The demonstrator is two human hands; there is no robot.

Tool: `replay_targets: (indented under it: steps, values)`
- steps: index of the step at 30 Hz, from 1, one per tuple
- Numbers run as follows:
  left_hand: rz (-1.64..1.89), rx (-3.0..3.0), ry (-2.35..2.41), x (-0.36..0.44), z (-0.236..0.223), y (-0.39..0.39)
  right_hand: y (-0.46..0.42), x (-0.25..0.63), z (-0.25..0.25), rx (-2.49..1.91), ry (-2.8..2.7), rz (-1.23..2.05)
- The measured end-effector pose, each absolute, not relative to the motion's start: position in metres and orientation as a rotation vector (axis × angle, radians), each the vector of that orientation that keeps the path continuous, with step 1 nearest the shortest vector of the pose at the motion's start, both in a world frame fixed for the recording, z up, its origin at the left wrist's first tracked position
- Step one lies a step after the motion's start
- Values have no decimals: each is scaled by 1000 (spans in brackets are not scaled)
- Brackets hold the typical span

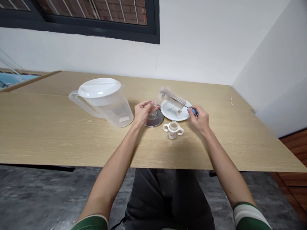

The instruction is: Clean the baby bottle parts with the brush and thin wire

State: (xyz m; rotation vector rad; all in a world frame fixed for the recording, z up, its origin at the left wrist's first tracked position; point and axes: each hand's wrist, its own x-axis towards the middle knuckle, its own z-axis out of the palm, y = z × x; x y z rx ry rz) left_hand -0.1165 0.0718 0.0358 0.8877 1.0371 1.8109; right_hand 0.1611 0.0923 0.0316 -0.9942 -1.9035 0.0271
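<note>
My left hand (142, 114) is closed, its fingertips pinching a small clear piece (156, 102) that looks like a bottle nipple. Gripped by its blue handle in my right hand (200, 118) is a bottle brush (176, 99). The brush's white bristles point left, above a white plate (164, 112), and end just right of the clear piece. A small baby bottle (173, 135) with two white side handles stands upright and uncapped between my forearms. Under my left fingers lies a round metal dish (157, 122), partly hidden, with something clear on it.
A large translucent pitcher (111, 110) with a white lid (100, 86) stands left of my left hand. On the white plate are a small clear part (178, 113) and a thin stick. A thin pale strip (232, 101) lies at the right. Walls border the table's back and right.
</note>
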Motion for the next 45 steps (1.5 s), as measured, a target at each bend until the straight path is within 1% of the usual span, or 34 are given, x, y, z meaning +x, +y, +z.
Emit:
replay_targets:
  steps: [19,23,27,32,39,45]
  values:
    - [1828,908,1169,-115,34,73,90,158,26,-1076,-2020,89]
    - [1815,900,1172,-115,33,74,90,156,23,-1068,-2065,45]
    - [1822,892,1207,-119,32,76,93,158,21,-1125,-2145,-75]
    - [1833,923,1246,-122,31,76,96,163,23,-1221,-2068,-173]
    - [1842,954,1254,-122,30,74,88,154,24,-1141,-1969,-121]
    - [1841,939,1193,-123,32,74,93,157,22,-1136,-2078,-101]
